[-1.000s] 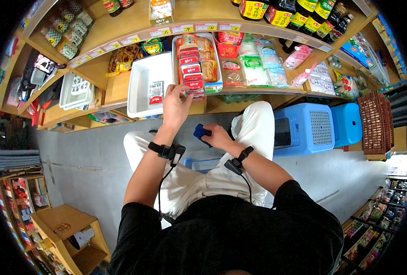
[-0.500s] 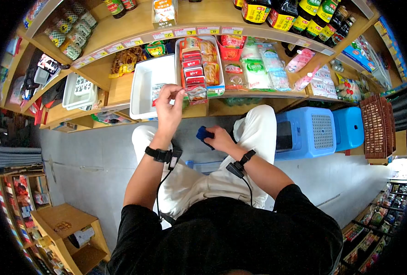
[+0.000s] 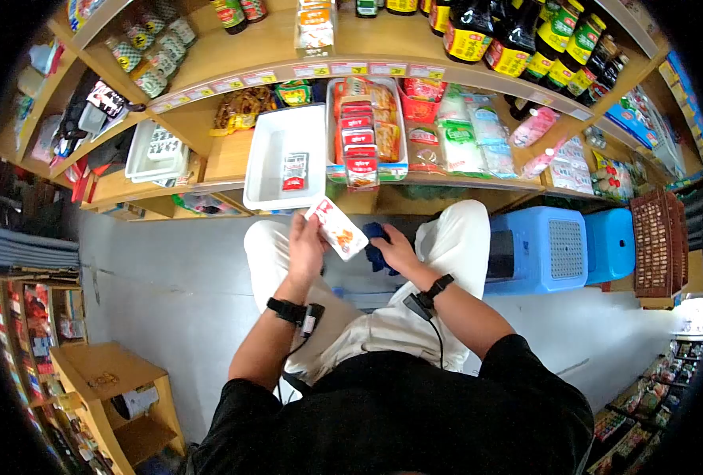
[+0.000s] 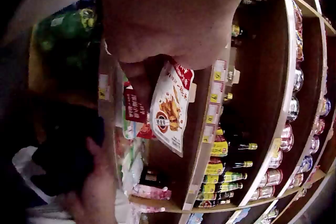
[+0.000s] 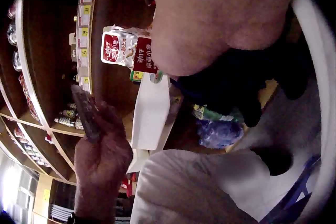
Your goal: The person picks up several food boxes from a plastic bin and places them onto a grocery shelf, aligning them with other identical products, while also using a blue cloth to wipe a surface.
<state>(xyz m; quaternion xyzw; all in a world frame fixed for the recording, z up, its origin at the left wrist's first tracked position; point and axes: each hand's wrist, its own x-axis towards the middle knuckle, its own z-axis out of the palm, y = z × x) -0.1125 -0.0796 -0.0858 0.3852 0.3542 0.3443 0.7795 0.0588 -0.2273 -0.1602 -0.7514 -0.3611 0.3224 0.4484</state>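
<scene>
The left hand (image 3: 307, 247) pinches a white and red food packet (image 3: 338, 228) by one end, above the lap; in the left wrist view the packet (image 4: 170, 109) shows its printed face. A dark blue cloth (image 3: 377, 247) is gripped by the right hand (image 3: 400, 252), close to the packet's far end. On the shelf stands a white tray (image 3: 266, 155) with a small red and white packet (image 3: 294, 172) lying in it. Beside it, a second tray (image 3: 400, 172) holds a row of red packets (image 3: 359, 141) and orange packets (image 3: 386, 136).
Bagged goods (image 3: 463, 142) lie right of the trays, and sauce bottles (image 3: 470, 36) stand on the shelf above. A blue stool (image 3: 543, 247) and a brown basket (image 3: 659, 241) are at the right. A wooden cabinet (image 3: 106, 372) stands at the lower left.
The left hand has drawn back from the packet row to above the lap, bringing a packet along. The right hand still grips the cloth. The head view has shifted.
</scene>
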